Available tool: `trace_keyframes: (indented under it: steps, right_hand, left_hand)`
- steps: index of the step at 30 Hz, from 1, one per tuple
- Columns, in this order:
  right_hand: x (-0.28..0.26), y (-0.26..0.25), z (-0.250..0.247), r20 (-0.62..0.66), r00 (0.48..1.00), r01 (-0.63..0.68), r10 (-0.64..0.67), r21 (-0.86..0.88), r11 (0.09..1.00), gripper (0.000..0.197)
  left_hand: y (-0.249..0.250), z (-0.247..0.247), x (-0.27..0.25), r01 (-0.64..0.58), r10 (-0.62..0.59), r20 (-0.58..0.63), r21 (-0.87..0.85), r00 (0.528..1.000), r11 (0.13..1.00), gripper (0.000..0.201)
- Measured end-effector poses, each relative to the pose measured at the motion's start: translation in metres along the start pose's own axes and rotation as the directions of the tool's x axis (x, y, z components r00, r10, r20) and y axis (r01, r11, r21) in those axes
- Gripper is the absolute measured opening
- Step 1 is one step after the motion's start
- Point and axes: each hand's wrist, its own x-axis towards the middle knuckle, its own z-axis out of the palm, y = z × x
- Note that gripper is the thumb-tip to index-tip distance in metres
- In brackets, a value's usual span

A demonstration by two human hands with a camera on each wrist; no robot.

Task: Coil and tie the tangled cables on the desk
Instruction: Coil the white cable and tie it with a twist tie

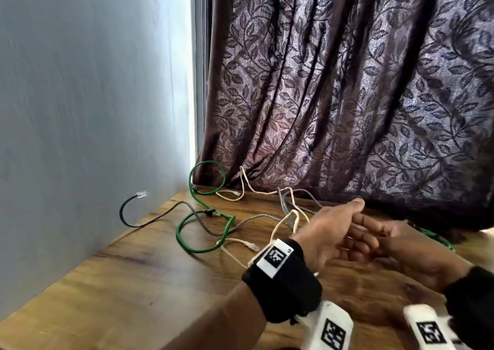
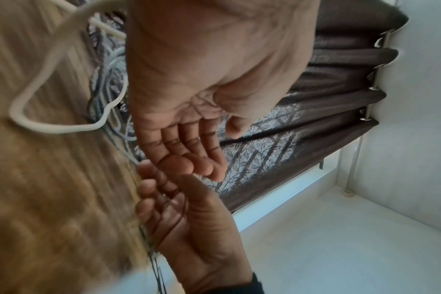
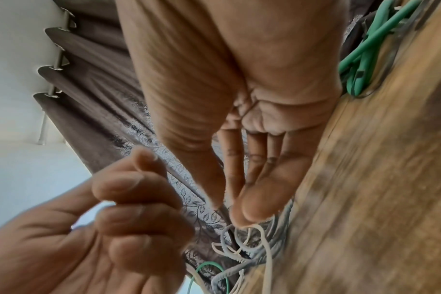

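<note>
Several tangled cables lie on the wooden desk (image 1: 133,283): a green cable (image 1: 203,249) in loops, a grey cable (image 1: 251,218), a cream cable (image 1: 280,224) and a black-ended lead (image 1: 125,210) whose clear plug sticks out past the left edge. My left hand (image 1: 334,229) hovers over the tangle at right, fingers loosely bent, holding nothing. My right hand (image 1: 395,245) meets it fingertip to fingertip. In the left wrist view a thin dark cord (image 2: 180,218) runs across the right hand's (image 2: 179,214) curled fingers. In the right wrist view its thumb closes against the fingers (image 3: 252,189).
A dark leaf-patterned curtain (image 1: 347,95) hangs down to the desk's back edge and covers part of the cables. A pale wall (image 1: 80,109) borders the desk on the left. More green cable (image 3: 365,49) lies bunched near the curtain at right.
</note>
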Motion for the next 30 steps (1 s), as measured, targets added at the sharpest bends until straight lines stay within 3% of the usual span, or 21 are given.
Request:
trace_keyframes:
  steps: [2,3,4,5,6,7,8,9,12,14,16,18,20,23,25,28,30]
  right_hand:
    - [-0.002,-0.002,0.007,0.052,0.998,-0.038,0.036,0.031,0.999,0.049]
    - [-0.003,-0.002,0.008,0.079,0.996,-0.053,0.052,0.011,0.999,0.050]
    - [-0.003,-0.002,0.009,0.098,0.993,-0.071,0.072,-0.016,0.997,0.049]
    - [-0.004,-0.002,0.010,0.108,0.990,-0.086,0.089,-0.031,0.996,0.046]
    - [-0.006,-0.002,0.009,0.116,0.988,-0.100,0.104,-0.039,0.994,0.044]
    - [-0.006,-0.002,0.009,0.121,0.986,-0.110,0.114,-0.040,0.993,0.045]
    - [-0.006,-0.003,0.010,0.124,0.985,-0.113,0.117,-0.036,0.993,0.049]
    - [-0.007,-0.005,0.010,0.122,0.986,-0.112,0.115,-0.033,0.993,0.052]
    - [-0.013,-0.014,0.014,0.161,0.983,-0.072,0.086,-0.092,0.993,0.064]
    - [-0.020,-0.019,0.020,0.207,0.977,-0.023,0.048,-0.120,0.993,0.062]
    - [-0.031,-0.026,0.032,0.262,0.965,0.021,0.014,-0.131,0.991,0.052]
    - [-0.045,-0.038,0.051,0.317,0.948,0.073,-0.009,-0.190,0.979,0.041]
    - [-0.060,-0.053,0.074,0.391,0.920,0.140,-0.021,-0.278,0.950,0.034]
    - [-0.083,-0.074,0.114,0.470,0.881,0.236,-0.048,-0.350,0.907,0.030]
    - [-0.092,-0.080,0.141,0.453,0.889,0.264,-0.064,-0.393,0.881,0.027]
    - [-0.089,-0.074,0.174,0.390,0.920,0.289,-0.040,-0.603,0.743,0.035]
    - [-0.079,-0.068,0.187,0.347,0.938,0.294,0.010,-0.809,0.508,0.046]
  left_hand:
    - [0.009,-0.002,-0.005,0.000,-0.008,0.063,0.118,0.998,0.993,0.052]
    - [0.015,-0.001,-0.009,-0.020,-0.001,0.078,0.273,0.997,0.962,0.051]
    - [0.020,-0.001,-0.013,-0.060,0.023,0.081,0.501,0.996,0.863,0.048]
    - [0.026,-0.004,-0.015,-0.123,0.073,0.099,0.739,0.992,0.663,0.043]
    - [0.033,-0.007,-0.018,-0.186,0.119,0.150,0.898,0.981,0.400,0.035]
    - [0.040,-0.013,-0.023,-0.242,0.142,0.219,0.955,0.965,0.174,0.027]
    - [0.050,-0.020,-0.031,-0.280,0.131,0.273,0.959,0.953,0.037,0.021]
    - [0.058,-0.029,-0.038,-0.319,0.115,0.320,0.947,0.940,-0.029,0.021]
    - [0.079,-0.066,-0.066,-0.308,0.196,0.316,0.949,0.928,-0.070,0.026]
    - [0.077,-0.093,-0.086,-0.202,0.216,0.223,0.973,0.951,-0.116,0.026]
    - [0.060,-0.115,-0.099,-0.065,0.059,0.080,0.974,0.995,-0.218,0.031]
    - [0.037,-0.133,-0.107,-0.013,-0.085,-0.008,0.971,0.996,-0.239,0.042]
    - [0.020,-0.139,-0.108,-0.012,-0.141,-0.029,0.960,0.990,-0.279,0.043]
    - [0.014,-0.130,-0.114,0.003,-0.096,-0.040,0.935,0.995,-0.355,0.025]
    - [0.020,-0.119,-0.121,-0.025,-0.020,0.019,0.945,1.000,-0.326,0.019]
    - [0.029,-0.113,-0.130,-0.085,0.065,0.100,0.976,0.993,-0.200,0.019]
    - [0.026,-0.113,-0.135,-0.060,-0.007,0.060,0.980,0.998,-0.188,0.026]
